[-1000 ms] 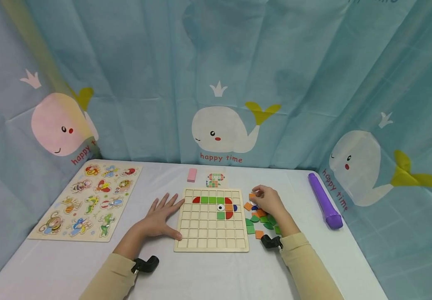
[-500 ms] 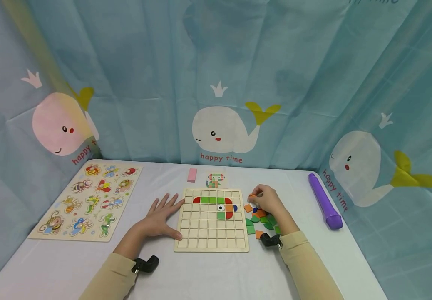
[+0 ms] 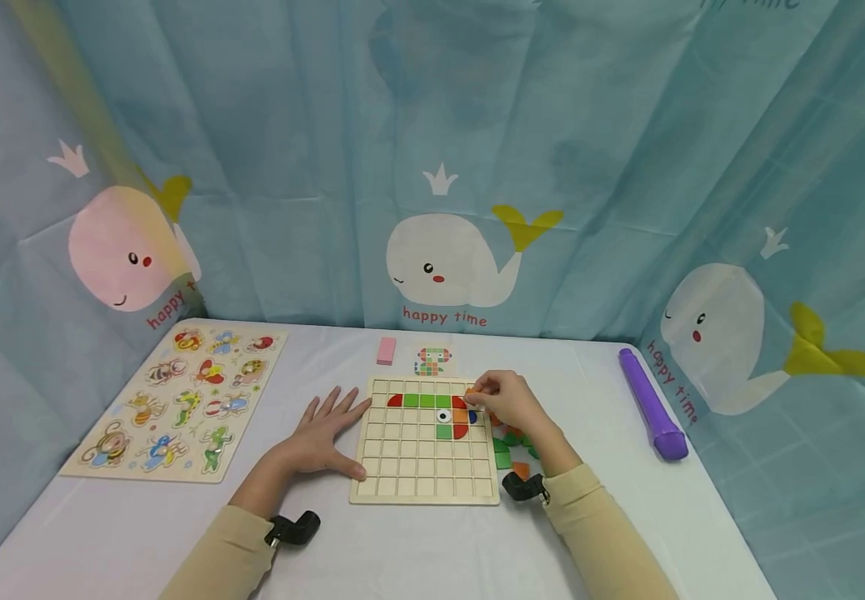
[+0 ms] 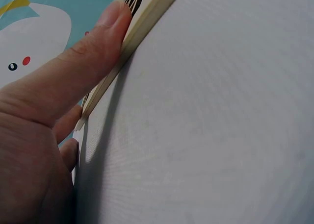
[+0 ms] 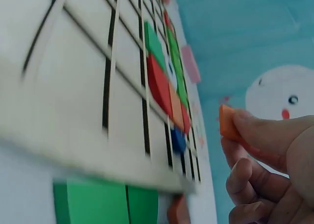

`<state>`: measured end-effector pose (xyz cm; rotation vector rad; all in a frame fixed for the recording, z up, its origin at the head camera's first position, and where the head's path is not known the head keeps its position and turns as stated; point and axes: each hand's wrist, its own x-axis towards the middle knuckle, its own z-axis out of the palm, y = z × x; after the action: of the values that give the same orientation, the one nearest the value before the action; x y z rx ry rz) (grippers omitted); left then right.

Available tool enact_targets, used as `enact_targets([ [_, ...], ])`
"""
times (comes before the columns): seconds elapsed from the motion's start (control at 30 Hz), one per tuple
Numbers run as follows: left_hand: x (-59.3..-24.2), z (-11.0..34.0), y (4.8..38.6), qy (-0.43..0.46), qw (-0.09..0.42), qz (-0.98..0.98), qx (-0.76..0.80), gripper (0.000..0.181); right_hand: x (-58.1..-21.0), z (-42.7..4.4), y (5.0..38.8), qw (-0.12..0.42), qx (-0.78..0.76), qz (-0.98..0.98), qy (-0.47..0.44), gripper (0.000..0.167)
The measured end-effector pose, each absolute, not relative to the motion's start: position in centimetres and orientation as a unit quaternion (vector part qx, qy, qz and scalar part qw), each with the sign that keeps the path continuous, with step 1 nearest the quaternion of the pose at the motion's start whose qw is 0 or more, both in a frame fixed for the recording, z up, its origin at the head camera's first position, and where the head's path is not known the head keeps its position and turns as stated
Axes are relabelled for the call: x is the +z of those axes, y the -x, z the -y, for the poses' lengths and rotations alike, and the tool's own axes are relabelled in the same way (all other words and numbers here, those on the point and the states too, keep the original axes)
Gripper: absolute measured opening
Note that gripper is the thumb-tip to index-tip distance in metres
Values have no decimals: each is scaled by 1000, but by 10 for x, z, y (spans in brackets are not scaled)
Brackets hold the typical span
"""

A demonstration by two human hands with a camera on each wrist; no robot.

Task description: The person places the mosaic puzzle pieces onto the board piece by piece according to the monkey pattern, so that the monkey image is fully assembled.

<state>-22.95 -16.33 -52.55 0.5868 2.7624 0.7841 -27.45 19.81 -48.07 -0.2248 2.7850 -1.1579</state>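
Observation:
A wooden grid board point(image 3: 402, 469) holds red, green, orange and blue tiles and a white eye tile point(image 3: 443, 416) in its upper cells. My left hand point(image 3: 318, 443) is spread along the board's left edge, with the thumb and fingertips touching it. In the left wrist view the thumb point(image 4: 93, 42) lies straight against the rim. My right hand point(image 3: 515, 402) pinches an orange tile point(image 5: 227, 122) between thumb and finger, above the board's upper right corner. Part of the loose tile pile point(image 3: 503, 454) right of the board is hidden by the right hand and forearm.
A small pattern card point(image 3: 432, 361) and a pink block point(image 3: 386, 351) lie behind the board. An insect picture puzzle point(image 3: 177, 408) is at the left, and a purple inflatable stick point(image 3: 652, 407) at the right. Behind the table hangs a whale-print curtain point(image 3: 290, 250).
My right hand has taken an orange tile from the pile and carried it left, over the board's upper right corner. The left hand has stayed in place.

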Motion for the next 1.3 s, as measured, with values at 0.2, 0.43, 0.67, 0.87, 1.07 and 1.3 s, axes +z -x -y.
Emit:
enact_targets([
  [0.2,-523,162,229,-203,105,-936,268,128,-478,-180,270,63,-385,-913,119,11],
  [0.43,-523,161,229,-204,105,-936,266,128,-483,-158,265,71,-399,-902,149,10],
  [0.67,-524,162,230,-203,107,-937,265,129,-488,-135,264,78,-405,-894,174,6],
  [0.87,-525,162,231,-203,113,-936,263,128,-492,-116,268,72,-394,-899,178,8],
  [1.07,-524,162,230,-202,117,-938,258,129,-496,-99,272,71,-395,-897,185,7],
  [1.3,-524,164,230,-203,115,-936,263,130,-496,-86,273,61,-362,-911,187,8],
])
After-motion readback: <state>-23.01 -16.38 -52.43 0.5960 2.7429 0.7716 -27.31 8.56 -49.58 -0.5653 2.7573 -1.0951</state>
